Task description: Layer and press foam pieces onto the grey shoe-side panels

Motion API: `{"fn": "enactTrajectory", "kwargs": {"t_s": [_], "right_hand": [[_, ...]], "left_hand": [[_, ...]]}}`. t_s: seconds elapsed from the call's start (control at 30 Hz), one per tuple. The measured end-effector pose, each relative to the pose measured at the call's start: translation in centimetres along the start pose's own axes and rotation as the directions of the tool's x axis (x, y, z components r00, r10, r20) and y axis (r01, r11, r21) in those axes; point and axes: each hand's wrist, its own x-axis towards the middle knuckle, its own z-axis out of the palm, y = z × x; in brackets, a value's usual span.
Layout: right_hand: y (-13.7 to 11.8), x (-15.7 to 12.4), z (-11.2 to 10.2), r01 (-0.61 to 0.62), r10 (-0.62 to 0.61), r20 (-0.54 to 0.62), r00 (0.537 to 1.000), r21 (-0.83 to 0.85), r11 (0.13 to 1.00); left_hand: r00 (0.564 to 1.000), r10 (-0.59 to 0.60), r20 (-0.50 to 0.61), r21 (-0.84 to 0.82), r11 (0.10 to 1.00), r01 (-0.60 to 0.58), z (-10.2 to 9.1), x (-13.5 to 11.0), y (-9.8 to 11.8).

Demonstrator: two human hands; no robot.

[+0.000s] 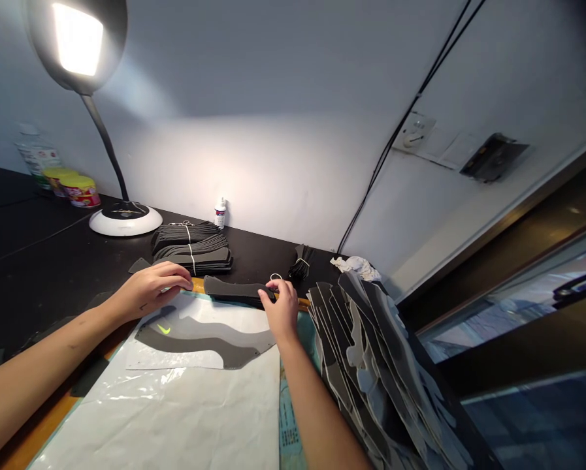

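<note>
My right hand (283,307) is at the right end of a short stack of dark grey cut strips (234,288), thumb and fingers closing on the top strip. My left hand (161,288) is beyond the stack's left end, over the wooden board edge (198,285). Its fingers are pressed together, and whatever may be between them is hidden. Below the hands, a wavy grey patterned panel with a lime-green swoosh (163,329) lies flat on a white plastic-covered sheet (185,418).
Bundled dark pieces (195,251) sit behind my left hand, with a small white bottle (219,213) against the wall. A lit lamp (126,220) stands left. A small tied bundle (300,262), crumpled tissue (356,267) and a large pile of grey cut panels (371,365) are right.
</note>
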Motion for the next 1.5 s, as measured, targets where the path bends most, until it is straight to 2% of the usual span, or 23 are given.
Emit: {"fn": "enactTrajectory", "kwargs": {"t_s": [0.27,0.43,0.83,1.0,1.5], "right_hand": [[-0.1,-0.1,-0.3,0.002,-0.001,0.031,1.0,-0.02,1.0],[-0.4,0.0,-0.4,-0.004,0.004,0.032,0.999,-0.018,1.0],[-0.8,0.0,-0.4,-0.041,0.041,-0.008,0.999,-0.019,0.999],[-0.9,0.0,-0.5,-0.074,0.073,-0.03,0.997,-0.02,0.997],[-0.8,0.4,-0.7,-0.171,0.171,-0.027,0.985,-0.007,0.985]], "left_hand": [[0.999,0.049,0.0,0.028,0.998,-0.049,0.1,0.0,0.1],[0.999,0.021,0.025,0.012,1.0,-0.021,0.1,0.0,0.0],[0.998,0.057,0.033,0.044,0.997,-0.059,-0.1,0.1,1.0],[0.996,0.087,0.025,0.042,0.995,-0.088,0.0,0.0,0.8],[0.998,0.048,0.047,0.06,0.997,-0.05,0.0,-0.1,0.8]]}}
